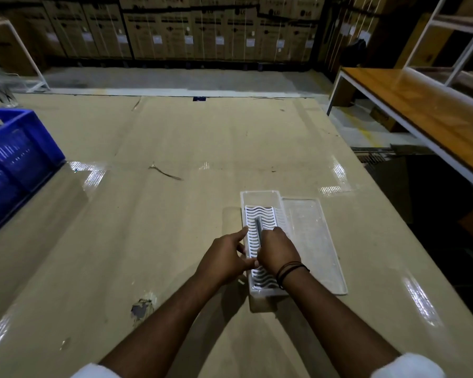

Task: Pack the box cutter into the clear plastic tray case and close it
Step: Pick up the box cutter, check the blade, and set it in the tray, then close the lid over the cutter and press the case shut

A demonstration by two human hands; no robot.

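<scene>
A clear plastic tray case [260,199] lies open on the cardboard-covered table, its white wavy insert showing inside. The clear lid [313,241] lies flat to the right of it. A slim grey box cutter [259,227] lies lengthwise on the insert, its near end hidden under my right hand [277,249], which is closed over it. My left hand [225,259] rests against the tray's left wall, index finger stretched along the rim and thumb touching the tray near my right hand.
A blue plastic crate [14,159] stands at the table's left edge. A wooden bench with a white frame [426,110] runs along the right. Stacked cardboard boxes [202,28] line the back wall. The table's right edge falls away just beyond the lid.
</scene>
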